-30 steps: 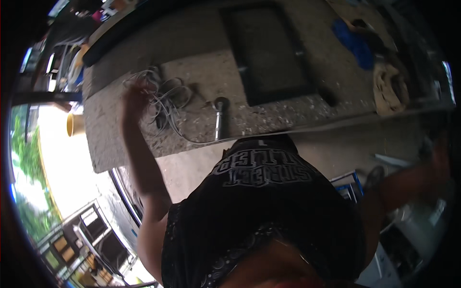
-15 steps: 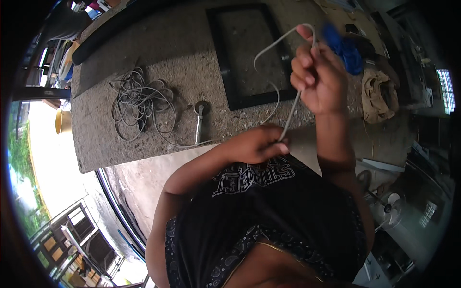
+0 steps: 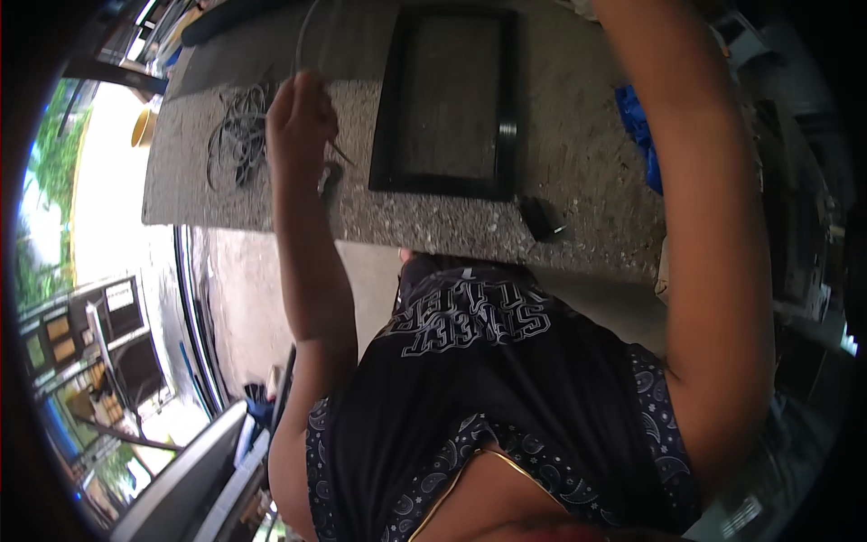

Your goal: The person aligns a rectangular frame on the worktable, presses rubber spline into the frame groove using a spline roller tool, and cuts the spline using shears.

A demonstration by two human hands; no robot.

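My left hand (image 3: pixel 302 122) is closed around a thin grey cord (image 3: pixel 302 41), over the left part of the rough worktable (image 3: pixel 433 221). One length of the cord rises from the fist toward the top edge, and a short piece pokes out below the fingers. Beside that hand lies a loose tangle of grey cord (image 3: pixel 233 135). A metal-handled tool (image 3: pixel 327 181) is partly covered by my left wrist. My right arm (image 3: pixel 704 181) stretches up across the right side and leaves the picture at the top, so its hand is out of sight.
A black rectangular frame (image 3: pixel 384 135) lies flat mid-table. Near its front right corner sits a small black object (image 3: pixel 540 219). Blue crumpled material (image 3: pixel 639 131) shows beside my right arm. A yellowish bucket (image 3: pixel 143 128) stands beyond the table's left end.
My left hand has gone from near my waist up and left over the table with the cord. My right hand, which held the cord, has passed out of view at the top right.
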